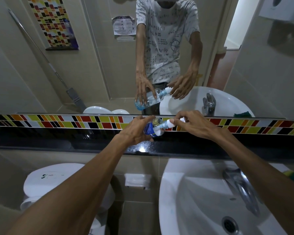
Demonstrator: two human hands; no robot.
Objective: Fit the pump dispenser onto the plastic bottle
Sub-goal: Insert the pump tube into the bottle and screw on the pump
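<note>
The left hand point(134, 131) is wrapped around the clear plastic bottle point(154, 128) and holds it up above the black worktop point(58, 141). The bottle is tipped over on its side, with its neck pointing toward the right hand point(192, 126). It has a blue and white label, and a little blue liquid sits inside it.

The right hand is just beside the left one. Its fingers point(172, 121) are pinched on the white pump dispenser point(170, 123). The pump sits at the mouth of the bottle, right between the two hands. I cannot tell if it is screwed on tight.

Behind the hands there is a strip of colourful tiles point(75, 122) and above it a big mirror point(92, 56). The mirror shows the same hands and the bottle from the other side.

Below the right hand is a white sink point(185, 200) with a shiny tap point(241, 185). Below the left hand is a white toilet point(46, 182).
</note>
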